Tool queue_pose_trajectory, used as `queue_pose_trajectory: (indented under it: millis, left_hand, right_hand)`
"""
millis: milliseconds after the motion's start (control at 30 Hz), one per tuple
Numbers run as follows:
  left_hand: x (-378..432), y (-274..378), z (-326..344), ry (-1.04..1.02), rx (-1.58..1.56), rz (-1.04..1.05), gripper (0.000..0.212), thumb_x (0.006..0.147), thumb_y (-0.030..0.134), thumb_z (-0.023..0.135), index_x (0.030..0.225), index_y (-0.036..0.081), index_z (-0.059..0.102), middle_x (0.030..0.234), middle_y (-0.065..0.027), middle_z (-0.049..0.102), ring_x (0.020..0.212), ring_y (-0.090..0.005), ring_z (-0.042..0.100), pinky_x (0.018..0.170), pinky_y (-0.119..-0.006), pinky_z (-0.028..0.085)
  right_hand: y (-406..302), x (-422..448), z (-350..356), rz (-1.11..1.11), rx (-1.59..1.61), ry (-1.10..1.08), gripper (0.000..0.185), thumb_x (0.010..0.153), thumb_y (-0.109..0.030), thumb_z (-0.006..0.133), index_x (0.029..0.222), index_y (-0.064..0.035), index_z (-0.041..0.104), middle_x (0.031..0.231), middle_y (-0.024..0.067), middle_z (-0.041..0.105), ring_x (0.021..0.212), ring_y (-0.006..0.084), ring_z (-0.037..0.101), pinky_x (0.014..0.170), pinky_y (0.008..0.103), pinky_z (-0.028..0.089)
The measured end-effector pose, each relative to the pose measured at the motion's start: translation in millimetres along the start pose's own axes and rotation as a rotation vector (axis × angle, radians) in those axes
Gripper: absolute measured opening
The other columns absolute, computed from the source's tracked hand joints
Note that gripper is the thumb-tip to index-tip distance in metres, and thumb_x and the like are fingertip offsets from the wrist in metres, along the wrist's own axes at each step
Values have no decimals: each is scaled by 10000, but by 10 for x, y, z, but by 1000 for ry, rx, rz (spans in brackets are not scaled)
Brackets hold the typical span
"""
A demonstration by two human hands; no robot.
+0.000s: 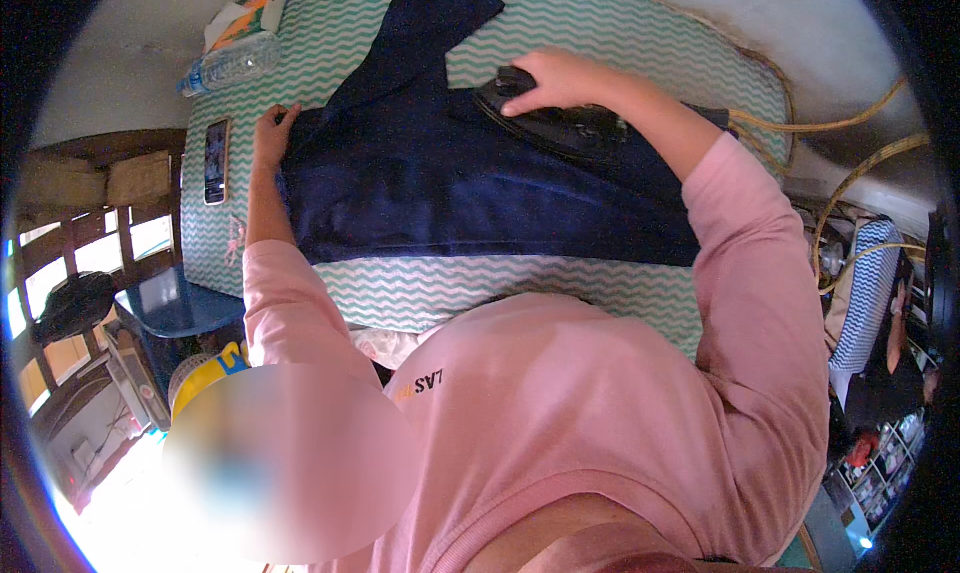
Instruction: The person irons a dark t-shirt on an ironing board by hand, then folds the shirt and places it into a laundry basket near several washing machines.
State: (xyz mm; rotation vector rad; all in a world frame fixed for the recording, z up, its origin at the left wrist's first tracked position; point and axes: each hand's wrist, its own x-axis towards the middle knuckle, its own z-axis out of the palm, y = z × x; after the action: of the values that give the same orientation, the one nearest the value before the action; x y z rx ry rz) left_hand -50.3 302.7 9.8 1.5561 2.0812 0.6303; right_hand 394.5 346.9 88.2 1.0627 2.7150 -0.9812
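A dark navy garment (450, 205) lies spread over the ironing surface with the green-and-white zigzag cover (600, 17). One narrower part of it, like a sleeve, reaches towards the far edge. My right hand (555, 81) is wrapped around the handle of a black clothes iron (577, 134), which rests on the garment's upper right part. The iron's soleplate is hidden from above. At the garment's left edge, my left hand (273, 134) pinches the fabric between thumb and fingers.
A smartphone (217, 160), a clear plastic bottle (232, 64) and an orange-and-white box (259, 16) lie along the left side. A yellowish braided cord (817, 126) loops at the right. Beyond the left edge stands a dark blue stool or small table (180, 303).
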Motion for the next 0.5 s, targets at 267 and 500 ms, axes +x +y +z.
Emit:
queue_pose_trajectory:
  millis: [267,500]
  left_hand:
    - [45,-473,142,0,107,20,445,764,432,575,804,-11,593,761,-170,601,726,-267,567,674,-357,414]
    - [38,-394,164,26,59,9,447,758,424,585,810,-20,588,735,-168,592,693,-247,555,656,-342,413]
  right_hand:
    - [-112,-205,-6,-33,84,-213,532,689,-442,636,981,-5,556,871,184,599,823,334,569,723,392,437]
    - [372,-778,71,82,247,-40,560,683,-438,641,1018,-2,537,897,198,590,842,320,563,757,394,421]
